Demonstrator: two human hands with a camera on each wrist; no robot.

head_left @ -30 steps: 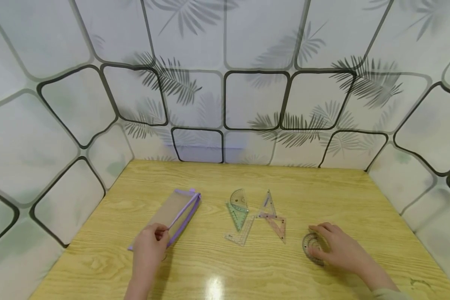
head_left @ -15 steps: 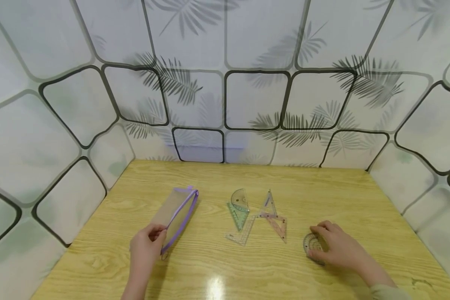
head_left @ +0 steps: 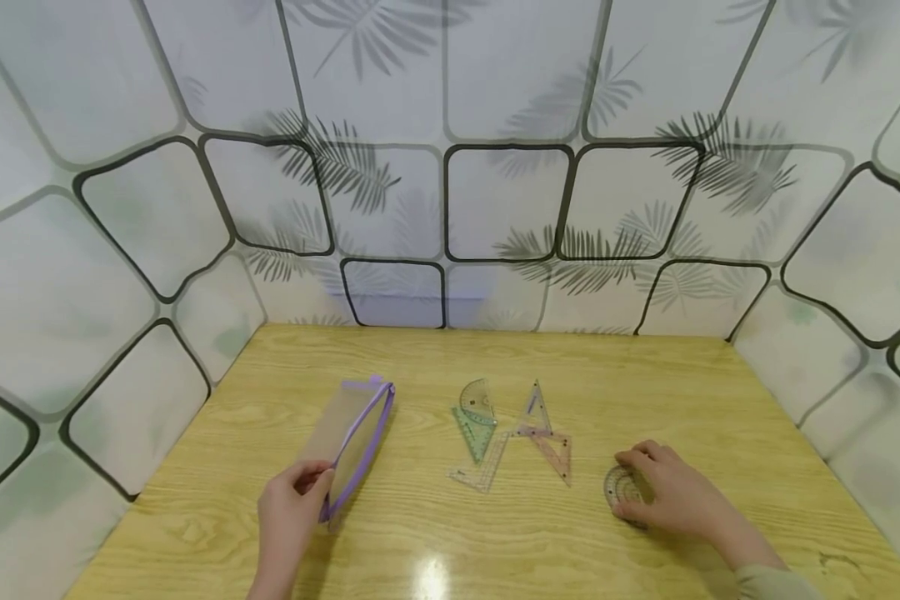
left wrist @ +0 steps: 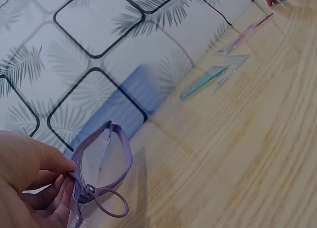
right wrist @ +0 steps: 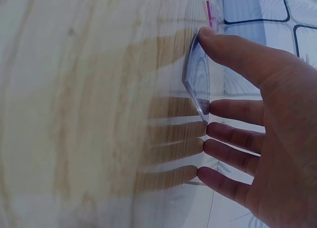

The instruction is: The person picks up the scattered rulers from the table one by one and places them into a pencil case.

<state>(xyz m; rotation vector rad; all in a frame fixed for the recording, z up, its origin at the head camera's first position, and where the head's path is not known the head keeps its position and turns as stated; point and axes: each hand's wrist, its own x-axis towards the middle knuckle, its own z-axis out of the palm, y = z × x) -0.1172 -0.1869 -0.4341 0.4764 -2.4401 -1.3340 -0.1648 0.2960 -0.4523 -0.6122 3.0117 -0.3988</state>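
Observation:
In the head view my left hand pinches the edge of a zipper pouch with purple trim. The pouch mouth gapes, and a zipper pull with a purple loop hangs beside the fingers in the left wrist view. My right hand holds a clear protractor low at the table, thumb at one end and index finger at the other. The right wrist view shows the protractor between thumb and index finger, the other fingertips touching the tabletop.
Mid-table lie another protractor, a green set square, a clear L-shaped ruler, a clear triangle and a pink set square. Patterned walls enclose the wooden table at the back and sides.
My left hand has moved a little toward me and left with the pouch edge, and the pouch mouth gapes wider. The right hand has barely shifted at the protractor.

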